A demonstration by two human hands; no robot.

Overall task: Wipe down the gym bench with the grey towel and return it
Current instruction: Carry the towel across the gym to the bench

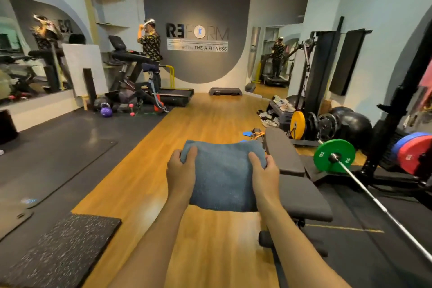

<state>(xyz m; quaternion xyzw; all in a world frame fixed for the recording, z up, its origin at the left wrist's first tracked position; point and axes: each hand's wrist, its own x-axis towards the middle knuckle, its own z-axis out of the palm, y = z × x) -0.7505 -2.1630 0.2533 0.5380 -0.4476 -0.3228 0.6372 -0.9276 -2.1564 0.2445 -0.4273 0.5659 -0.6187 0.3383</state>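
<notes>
Above the wooden floor [210, 119], just left of the bench [301, 196], I hold the towel [222, 175] up in front of me with both hands. My left hand [181, 170] grips its upper left corner, thumb over the front of the cloth and fingers curled behind. My right hand [265, 172] clamps the upper right corner in the same manner. The towel is folded and hangs as a thick blue-grey rectangle between my forearms, its right edge overlapping the bench's left edge in my view; I cannot tell whether the two touch.

The bench lies flat, with 2 dark pads running away from me. On its right, a barbell [374, 196] slants across the black matting, with a green plate [334, 155] on its far end. Red and blue plates [413, 152] sit at the right edge of view, and a yellow plate [297, 125] stands beyond the bench's far end. A speckled mat [67, 248] lies at the floor's near left corner. At the far end of the room, a person [150, 47] stands on a treadmill [173, 96].
</notes>
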